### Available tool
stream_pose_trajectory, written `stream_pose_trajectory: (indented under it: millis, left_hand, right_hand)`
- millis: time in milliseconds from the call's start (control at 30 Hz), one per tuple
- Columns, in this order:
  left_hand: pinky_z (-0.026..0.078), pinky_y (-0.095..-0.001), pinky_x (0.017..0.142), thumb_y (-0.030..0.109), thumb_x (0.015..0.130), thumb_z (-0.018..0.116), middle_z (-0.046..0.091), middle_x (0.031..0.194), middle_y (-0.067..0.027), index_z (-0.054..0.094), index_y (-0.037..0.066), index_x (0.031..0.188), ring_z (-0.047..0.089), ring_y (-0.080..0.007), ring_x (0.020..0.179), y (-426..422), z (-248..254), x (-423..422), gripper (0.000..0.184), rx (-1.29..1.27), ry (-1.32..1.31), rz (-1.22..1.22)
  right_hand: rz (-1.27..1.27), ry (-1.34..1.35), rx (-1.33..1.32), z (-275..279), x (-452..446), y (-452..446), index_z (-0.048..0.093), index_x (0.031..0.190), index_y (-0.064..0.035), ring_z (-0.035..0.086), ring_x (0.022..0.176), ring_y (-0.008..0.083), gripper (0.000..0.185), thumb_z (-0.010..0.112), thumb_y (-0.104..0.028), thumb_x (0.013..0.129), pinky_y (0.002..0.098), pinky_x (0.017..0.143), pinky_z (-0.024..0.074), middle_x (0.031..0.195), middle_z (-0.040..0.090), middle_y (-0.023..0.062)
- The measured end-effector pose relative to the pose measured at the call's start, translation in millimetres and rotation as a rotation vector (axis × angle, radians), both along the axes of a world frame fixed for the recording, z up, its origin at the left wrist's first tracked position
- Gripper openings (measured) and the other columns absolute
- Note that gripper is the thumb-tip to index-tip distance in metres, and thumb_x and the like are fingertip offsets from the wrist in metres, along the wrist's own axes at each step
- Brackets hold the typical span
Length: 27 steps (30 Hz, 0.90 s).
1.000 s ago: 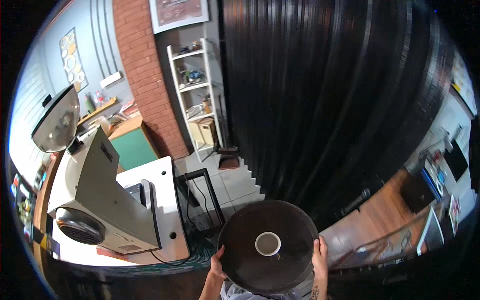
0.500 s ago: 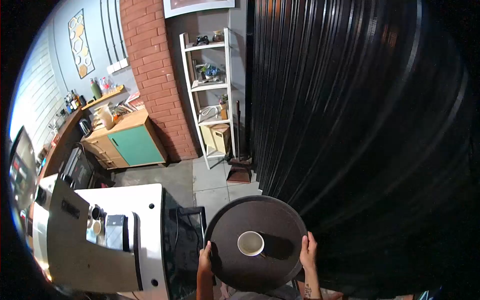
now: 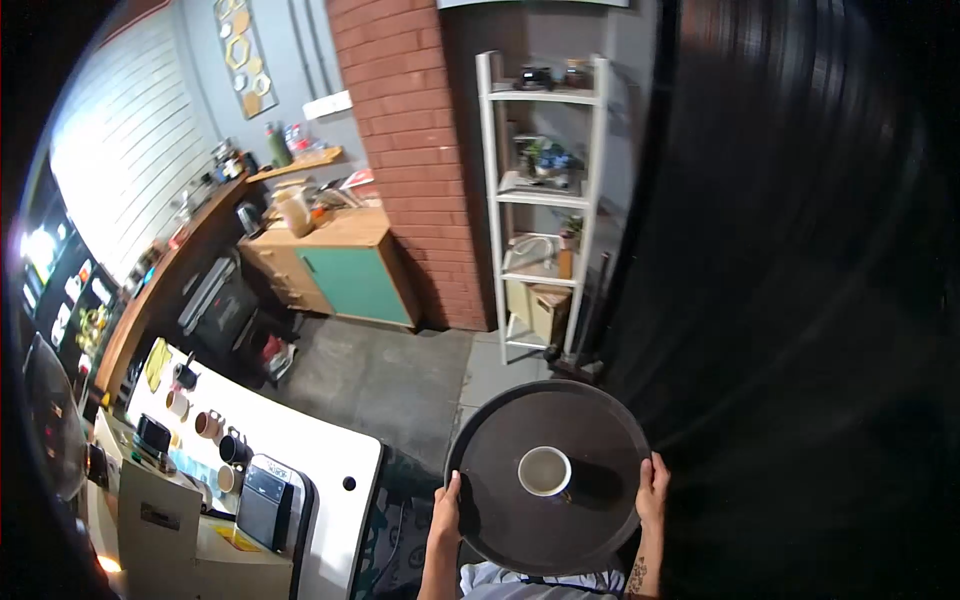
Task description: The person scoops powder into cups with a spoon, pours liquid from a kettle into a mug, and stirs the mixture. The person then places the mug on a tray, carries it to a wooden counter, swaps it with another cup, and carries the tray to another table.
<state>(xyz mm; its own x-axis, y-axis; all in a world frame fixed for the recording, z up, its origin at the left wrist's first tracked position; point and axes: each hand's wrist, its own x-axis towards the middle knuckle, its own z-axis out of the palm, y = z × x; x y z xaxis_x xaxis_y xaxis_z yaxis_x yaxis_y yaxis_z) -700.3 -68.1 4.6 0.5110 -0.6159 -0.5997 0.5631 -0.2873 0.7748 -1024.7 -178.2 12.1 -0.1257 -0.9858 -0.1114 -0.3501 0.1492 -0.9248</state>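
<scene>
Between my two hands I hold a round dark brown tray (image 3: 500, 440), roughly level in front of my body. A white cup (image 3: 545, 471) stands upright on it near the middle, its handle toward the lower right and its shadow falling to the right. My left hand (image 3: 447, 508) is closed on the tray's left rim, thumb on top. My right hand (image 3: 652, 488) grips the right rim in the same way. The fingers under the tray are hidden. Neither hand touches the cup.
To the left is a white counter (image 3: 335, 450) with several mugs (image 3: 208, 425), a black scale (image 3: 265, 505) and a coffee machine (image 3: 150, 530). Ahead stand a green-doored cabinet (image 3: 355, 285), a brick pillar (image 3: 415, 150) and a white ladder shelf (image 3: 545, 200). A dark corrugated wall (image 3: 780, 300) runs along the right.
My view has turned left, so the cabinet and shelf sit further right and more of the counter with its mugs shows. The tray and cup stay in my hands, slightly further right in view.
</scene>
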Motion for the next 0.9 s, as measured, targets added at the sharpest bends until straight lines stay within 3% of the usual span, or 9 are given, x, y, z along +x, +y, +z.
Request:
stream_pose_trajectory:
  millis: [67, 133, 167, 300, 400, 567, 667, 733, 900]
  left_hand:
    - [0.048, -0.0314, 0.056, 0.046, 0.100, 0.059, 0.061, 0.080, -0.0024, 0.064, 0.004, 0.098, 0.059, -0.0142, 0.065, -31, -5, 8, 0.043, 0.041, -0.009, 0.066]
    - [0.051, -0.0330, 0.061, 0.047, 0.099, 0.059, 0.063, 0.087, -0.0058, 0.063, 0.002, 0.106, 0.062, -0.0168, 0.072, -69, -5, 18, 0.046, -0.030, 0.025, 0.125]
    - [0.051, -0.0365, 0.066, 0.051, 0.098, 0.060, 0.062, 0.094, -0.0062, 0.058, 0.002, 0.110, 0.062, -0.0191, 0.079, -82, -16, 30, 0.050, -0.025, 0.044, 0.087]
    - [0.051, -0.0336, 0.061, 0.049, 0.100, 0.056, 0.064, 0.085, -0.0041, 0.064, 0.005, 0.100, 0.063, -0.0171, 0.071, -149, -18, 62, 0.045, -0.100, 0.149, 0.218]
    - [0.051, -0.0333, 0.062, 0.048, 0.101, 0.055, 0.066, 0.085, -0.0052, 0.067, 0.004, 0.103, 0.064, -0.0179, 0.071, -179, -7, 84, 0.046, -0.139, 0.124, 0.314]
    - [0.055, -0.0317, 0.065, 0.047, 0.100, 0.058, 0.069, 0.090, -0.0061, 0.066, 0.001, 0.107, 0.067, -0.0183, 0.074, -209, -18, 132, 0.047, -0.227, 0.190, 0.514]
    - [0.056, -0.0341, 0.070, 0.047, 0.099, 0.061, 0.069, 0.090, -0.0084, 0.066, -0.002, 0.106, 0.068, -0.0195, 0.077, -232, -11, 169, 0.050, -0.332, 0.167, 0.635]
    - [0.057, -0.0356, 0.072, 0.048, 0.098, 0.061, 0.070, 0.095, -0.0107, 0.065, -0.004, 0.109, 0.069, -0.0208, 0.080, -237, -18, 204, 0.053, -0.158, 0.061, 0.644]
    - [0.058, -0.0370, 0.073, 0.051, 0.099, 0.058, 0.071, 0.098, -0.0130, 0.064, -0.006, 0.113, 0.069, -0.0223, 0.081, -272, -2, 306, 0.059, -0.084, 0.019, 0.739]
  right_hand:
    - [0.088, -0.041, -0.046, -18, 15, -51, 0.050, 0.141, 0.0014, 0.047, 0.132, 0.0281, 0.052, 0.051, -0.037, 0.106, 0.0375, 0.111, 0.0368, 0.141, 0.048, 0.0186]
    - [0.104, 0.025, -0.120, -25, 38, -108, 0.050, 0.139, 0.0076, 0.054, 0.126, 0.0342, 0.056, 0.046, -0.038, 0.107, 0.0406, 0.106, 0.0422, 0.134, 0.055, 0.0244]
    - [0.099, 0.029, -0.089, -33, 48, -134, 0.052, 0.138, 0.0032, 0.049, 0.130, 0.0282, 0.051, 0.052, -0.036, 0.106, 0.0374, 0.110, 0.0381, 0.139, 0.050, 0.0188]
    - [0.194, 0.091, -0.147, -3, 107, -233, 0.057, 0.132, 0.0046, 0.053, 0.125, 0.0294, 0.046, 0.052, -0.033, 0.106, 0.0377, 0.104, 0.0422, 0.128, 0.058, 0.0201]
    - [0.456, 0.118, -0.214, 2, 151, -303, 0.056, 0.132, 0.0071, 0.058, 0.120, 0.0354, 0.051, 0.048, -0.036, 0.106, 0.0400, 0.100, 0.0448, 0.121, 0.062, 0.0250]
    - [0.750, -0.032, -0.299, 4, 255, -392, 0.058, 0.111, 0.0085, 0.058, 0.085, 0.0219, 0.034, 0.047, -0.024, 0.106, 0.0344, 0.079, 0.0464, 0.093, 0.063, 0.0149]
    - [0.749, -0.065, -0.383, 8, 328, -414, 0.057, 0.105, 0.0074, 0.053, 0.078, 0.0183, 0.032, 0.047, -0.023, 0.106, 0.0328, 0.074, 0.0450, 0.085, 0.060, 0.0112]
    - [0.827, -0.097, -0.333, 4, 372, -431, 0.059, 0.110, 0.0070, 0.057, 0.082, 0.0184, 0.033, 0.047, -0.023, 0.105, 0.0335, 0.076, 0.0467, 0.090, 0.064, 0.0119]
    - [0.890, -0.221, -0.122, -17, 491, -465, 0.058, 0.125, 0.0051, 0.060, 0.103, 0.0202, 0.033, 0.048, -0.019, 0.105, 0.0338, 0.092, 0.0463, 0.111, 0.066, 0.0139]
